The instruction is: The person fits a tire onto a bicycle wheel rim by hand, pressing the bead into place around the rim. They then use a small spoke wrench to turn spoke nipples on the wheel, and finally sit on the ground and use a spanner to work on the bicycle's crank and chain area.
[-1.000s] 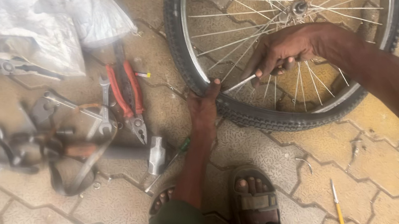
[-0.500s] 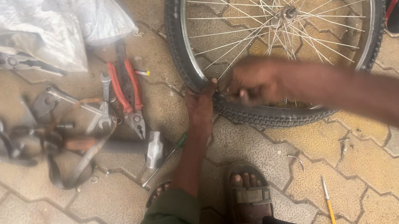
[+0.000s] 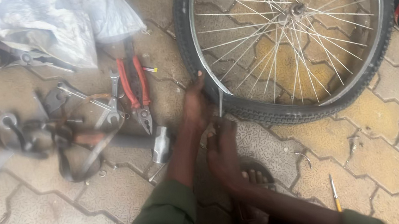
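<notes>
Right now the person is crouching over a bicycle wheel (image 3: pixel 293 34) lying flat on the paved floor (image 3: pixel 58 222), filling the 1 o'clock part of the view. The left hand (image 3: pixel 196 104) is pressing on the black tyre (image 3: pixel 283 110) at the wheel's 7 o'clock edge, its grip spread wide with the fingertips touching the rubber beside the rim. The right hand (image 3: pixel 223 148) is sitting just below it, its grip closed around a thin metal lever (image 3: pixel 220 104) that is standing nearly upright with its tip at the gap between tyre and rim. A sandalled foot (image 3: pixel 254 177) is showing just beneath the right hand, at 6 o'clock.

Over at 9 o'clock a scatter of tools is lying on the floor: red-handled pliers (image 3: pixel 136 92) near the tyre, a spanner (image 3: pixel 113 101) just beside them, a small hammer (image 3: pixel 160 144) below. A crumpled grey plastic sheet (image 3: pixel 54 23) is lying at 11 o'clock. A yellow-handled screwdriver (image 3: pixel 335 194) is lying at 5 o'clock, well apart from the wheel.
</notes>
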